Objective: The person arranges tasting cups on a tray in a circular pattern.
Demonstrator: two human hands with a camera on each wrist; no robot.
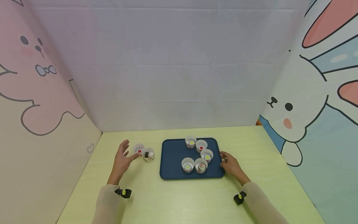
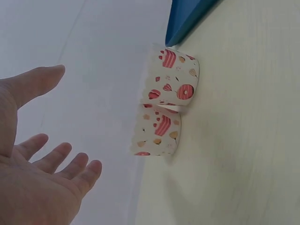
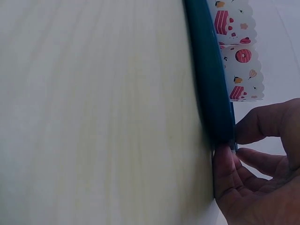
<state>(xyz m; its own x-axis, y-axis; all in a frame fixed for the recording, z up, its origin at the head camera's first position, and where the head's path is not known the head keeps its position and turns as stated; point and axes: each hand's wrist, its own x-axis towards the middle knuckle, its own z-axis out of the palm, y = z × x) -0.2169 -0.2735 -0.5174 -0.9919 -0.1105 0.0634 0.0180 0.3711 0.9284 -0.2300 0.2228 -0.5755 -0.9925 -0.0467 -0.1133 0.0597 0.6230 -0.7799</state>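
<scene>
My left hand (image 1: 121, 163) hovers open, fingers spread, beside two paper baking cups on the table left of the tray. One cup (image 1: 138, 146) holds a small red piece, and its neighbour (image 1: 149, 158) holds something dark. Prints of cake slices and doughnuts cover the near cup (image 2: 158, 133) in the left wrist view; the thumb and fingers there stay apart from it. At the right end of the blue tray (image 1: 171, 158), my right hand (image 1: 232, 165) pinches the rim, thumb on the inner side and fingers outside, as the right wrist view shows.
Several more baking cups stand on the tray's right half, among them a front cup (image 1: 188, 165) and a back cup (image 1: 190, 141), with small coloured pieces inside. A pale wall (image 1: 179, 77) rises behind the light yellow table (image 1: 179, 199), and cartoon-printed panels flank both sides.
</scene>
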